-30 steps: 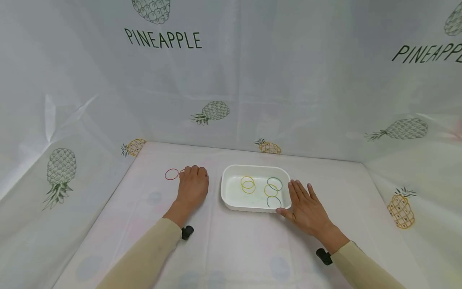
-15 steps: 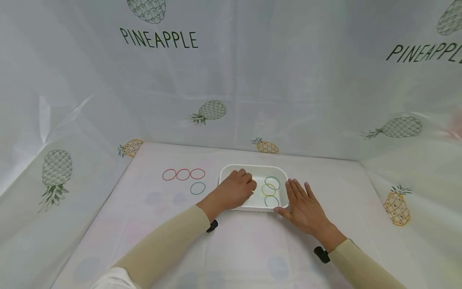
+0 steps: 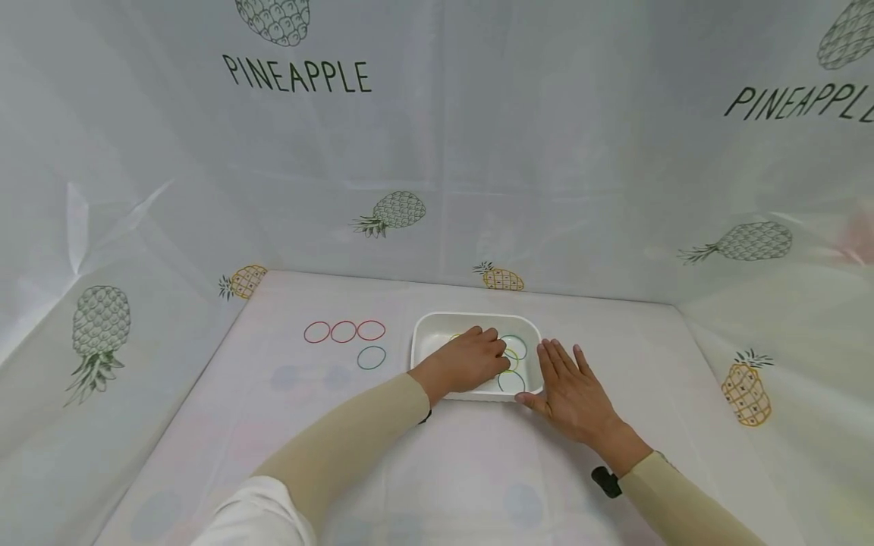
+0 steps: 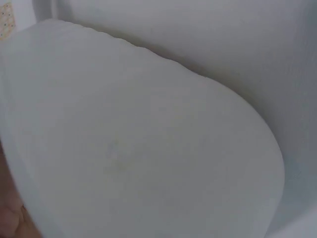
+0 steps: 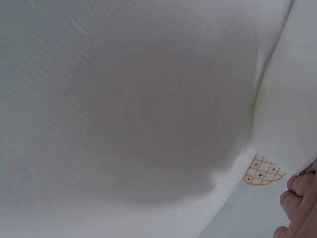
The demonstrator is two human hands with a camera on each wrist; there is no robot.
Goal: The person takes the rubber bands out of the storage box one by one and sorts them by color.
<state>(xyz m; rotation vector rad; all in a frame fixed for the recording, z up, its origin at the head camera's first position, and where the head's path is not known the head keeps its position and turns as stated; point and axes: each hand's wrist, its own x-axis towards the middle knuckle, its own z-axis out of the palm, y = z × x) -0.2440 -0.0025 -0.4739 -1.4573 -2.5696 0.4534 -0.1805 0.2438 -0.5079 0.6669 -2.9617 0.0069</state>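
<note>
Shown from above in the head view: a white rectangular tray (image 3: 426,341) near the middle of a table covered in pale cloth (image 3: 478,470), holding thin rubber bands, among them a green band (image 3: 517,343) at its far right, a yellow band (image 3: 512,359) partly under the fingers and another green band (image 3: 510,384) by the near rim. Reaching into the tray, the left hand (image 3: 471,358), palm down, fingers bent over the bands; too small and covered to tell whether a band is pinched or only touched. Lying flat on the cloth just right of the tray, the right hand (image 3: 573,387), fingers straight and slightly spread, thumb against the tray's near right corner, gripping nothing. Left of the tray, well apart from both hands, a row of three red bands (image 3: 344,331) with one teal band (image 3: 372,357) just in front. Behind and to the sides, white sheeting printed with pineapples. From the left wrist view, only a blurred white surface filling the picture. From the right wrist view, only cloth and a few fingertips (image 5: 299,206) cut off at the lower right edge.
</note>
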